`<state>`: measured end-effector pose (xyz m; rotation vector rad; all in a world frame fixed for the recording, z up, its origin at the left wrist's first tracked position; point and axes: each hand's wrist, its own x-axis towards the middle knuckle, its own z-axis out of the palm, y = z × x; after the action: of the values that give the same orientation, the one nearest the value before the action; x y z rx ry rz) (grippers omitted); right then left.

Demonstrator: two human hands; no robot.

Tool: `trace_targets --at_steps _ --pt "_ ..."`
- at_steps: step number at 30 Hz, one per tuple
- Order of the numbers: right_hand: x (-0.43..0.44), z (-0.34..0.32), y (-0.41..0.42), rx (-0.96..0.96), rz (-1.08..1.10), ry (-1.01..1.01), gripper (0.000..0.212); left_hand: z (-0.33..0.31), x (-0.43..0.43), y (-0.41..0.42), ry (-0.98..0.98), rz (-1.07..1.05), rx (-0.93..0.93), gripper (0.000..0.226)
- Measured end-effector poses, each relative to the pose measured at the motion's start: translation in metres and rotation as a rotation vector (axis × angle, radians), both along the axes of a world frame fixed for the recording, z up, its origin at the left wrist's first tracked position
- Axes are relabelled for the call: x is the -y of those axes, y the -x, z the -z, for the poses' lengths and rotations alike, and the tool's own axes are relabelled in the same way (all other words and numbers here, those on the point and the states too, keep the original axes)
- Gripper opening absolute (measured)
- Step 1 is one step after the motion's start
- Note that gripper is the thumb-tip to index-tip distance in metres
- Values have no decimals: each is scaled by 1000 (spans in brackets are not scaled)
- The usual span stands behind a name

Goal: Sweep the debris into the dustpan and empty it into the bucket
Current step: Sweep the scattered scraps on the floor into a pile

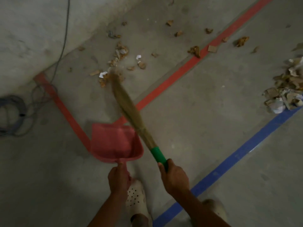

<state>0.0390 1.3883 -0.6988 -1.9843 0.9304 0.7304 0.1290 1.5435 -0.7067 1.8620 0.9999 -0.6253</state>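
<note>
Debris [114, 63] beyond both hands, left hand [118, 179] gripping dustpan [114, 141], right hand [173, 176] gripping broom [129, 108]

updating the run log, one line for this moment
left hand grips dustpan | right hand grips broom | broom tip in debris

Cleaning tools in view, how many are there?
2. The red dustpan is in the left hand by the red tape; the grass broom is in the right hand, bristles at the debris. None seems hidden.
</note>
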Motion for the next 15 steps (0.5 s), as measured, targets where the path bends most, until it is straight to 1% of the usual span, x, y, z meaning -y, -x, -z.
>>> trace_targets --at_steps 3,5,8,10,13,15 --pt "-17 20 -34 -73 -108 -8 40 -1 -24 -14 -15 -30 2 46" --pt "-17 31 -48 -133 -102 -21 45 -3 -37 -23 -7 -59 -6 46" --pt "-2 43 -48 -172 50 -6 51 -3 -51 -35 9 -67 -4 49" --pt "16 52 -41 -180 176 39 54 -2 -58 -42 0 -59 -3 52" --pt "48 50 -30 -208 420 100 57 -1 -61 -53 18 -74 -13 55" --pt "66 40 -24 -206 544 143 59 -1 -62 -60 39 -97 -25 56"
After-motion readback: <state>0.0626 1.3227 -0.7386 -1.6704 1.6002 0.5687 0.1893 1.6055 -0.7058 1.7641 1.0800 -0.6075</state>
